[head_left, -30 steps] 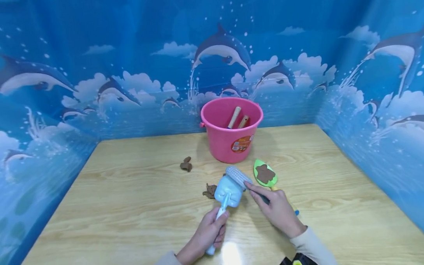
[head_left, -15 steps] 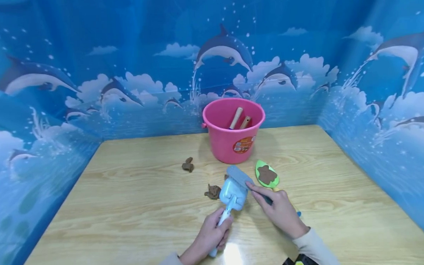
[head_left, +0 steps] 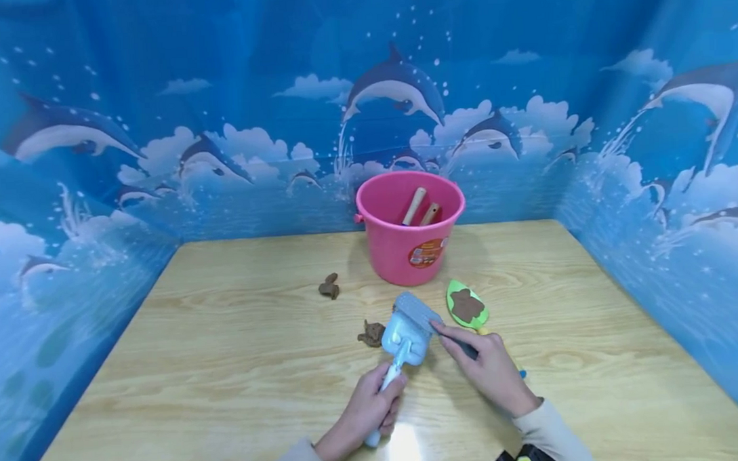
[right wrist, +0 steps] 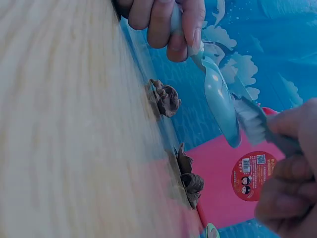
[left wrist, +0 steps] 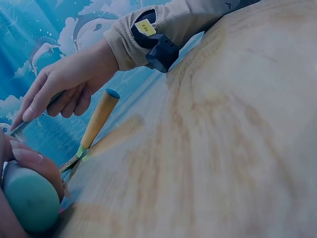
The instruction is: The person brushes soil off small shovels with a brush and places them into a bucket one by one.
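My left hand [head_left: 370, 399] grips the handle of a small light blue shovel [head_left: 402, 336], its blade held above the wooden table. In my right hand [head_left: 488, 370] is a grey-blue brush [head_left: 416, 310], pinched with the index finger stretched along it. The right wrist view shows the white bristles [right wrist: 251, 125] against the inner side of the shovel's blade. A crumpled brown lump [head_left: 370, 334] lies just left of the blade. A green trowel [head_left: 456, 292] with a yellow handle rests to the right, a flat brown patch on its blade.
A pink bucket [head_left: 400, 256] stands at the back with two handles [head_left: 414, 205] sticking up inside. Another brown lump [head_left: 329, 286] lies on the table [head_left: 227, 371] left of the bucket. A blue dolphin-print curtain [head_left: 268, 152] encloses the back and sides.
The shovel's blade has shifted slightly right under the brush, and the brush head has changed its tilt a little. Both hands keep their holds; the head view has drifted slightly.
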`<action>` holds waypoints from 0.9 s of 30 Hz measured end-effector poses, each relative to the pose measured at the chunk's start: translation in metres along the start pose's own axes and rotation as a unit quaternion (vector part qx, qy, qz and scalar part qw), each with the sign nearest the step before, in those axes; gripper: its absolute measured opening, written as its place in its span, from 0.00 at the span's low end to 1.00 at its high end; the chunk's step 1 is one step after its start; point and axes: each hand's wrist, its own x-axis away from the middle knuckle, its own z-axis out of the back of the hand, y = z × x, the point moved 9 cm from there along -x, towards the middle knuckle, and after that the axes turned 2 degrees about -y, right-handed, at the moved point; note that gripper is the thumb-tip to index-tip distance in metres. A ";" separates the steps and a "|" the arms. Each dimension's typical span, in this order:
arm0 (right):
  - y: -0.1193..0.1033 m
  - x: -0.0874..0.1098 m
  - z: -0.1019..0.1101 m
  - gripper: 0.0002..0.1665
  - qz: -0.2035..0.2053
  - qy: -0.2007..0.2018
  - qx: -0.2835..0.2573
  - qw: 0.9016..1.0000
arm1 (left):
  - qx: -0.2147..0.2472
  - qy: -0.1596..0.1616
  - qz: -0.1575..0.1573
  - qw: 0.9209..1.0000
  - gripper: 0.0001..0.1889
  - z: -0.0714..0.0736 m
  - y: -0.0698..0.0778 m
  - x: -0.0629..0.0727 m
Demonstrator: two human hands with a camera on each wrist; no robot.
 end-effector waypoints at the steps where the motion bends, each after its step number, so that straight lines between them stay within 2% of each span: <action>1: -0.002 0.000 -0.002 0.20 0.011 -0.010 -0.017 1.000 | 0.001 0.001 0.001 1.000 0.10 0.000 0.000 0.000; 4: -0.010 0.001 -0.012 0.19 0.045 -0.069 -0.068 0.994 | 0.002 0.001 0.002 1.000 0.09 0.000 -0.001 0.000; 6: -0.011 0.002 -0.015 0.19 0.050 -0.086 -0.078 0.992 | 0.002 0.000 0.001 1.000 0.09 0.000 -0.001 -0.001; 8: -0.008 0.001 -0.011 0.19 0.039 -0.060 -0.051 0.996 | 0.003 0.002 -0.002 1.000 0.10 0.000 0.000 -0.001; 11: 0.004 0.001 0.001 0.19 0.000 0.002 -0.016 1.000 | 0.006 0.005 -0.001 1.000 0.11 0.001 0.000 -0.001; 13: 0.002 0.000 0.005 0.19 -0.003 0.016 -0.019 1.000 | 0.005 0.004 0.000 1.000 0.12 0.002 -0.001 0.000; 15: -0.005 0.000 0.002 0.20 0.019 0.000 -0.042 0.999 | 0.005 0.000 0.004 1.000 0.12 0.001 -0.003 0.000; 18: -0.018 0.002 -0.011 0.20 0.046 -0.058 -0.061 0.995 | 0.006 -0.005 0.013 1.000 0.11 0.001 -0.004 -0.001; 20: -0.015 0.004 -0.018 0.21 0.043 -0.074 -0.050 0.995 | 0.007 -0.006 0.016 1.000 0.11 0.000 -0.004 -0.001; 21: -0.012 0.004 -0.019 0.20 0.029 -0.075 -0.040 0.996 | 0.007 -0.005 0.016 1.000 0.11 0.000 -0.003 -0.001; 24: 0.003 0.003 -0.010 0.20 -0.013 -0.027 -0.008 1.000 | 0.011 0.002 0.014 1.000 0.12 0.002 -0.002 -0.001; 27: 0.014 0.002 0.002 0.20 -0.050 0.026 -0.009 0.998 | 0.016 0.010 0.013 1.000 0.13 0.004 -0.002 -0.001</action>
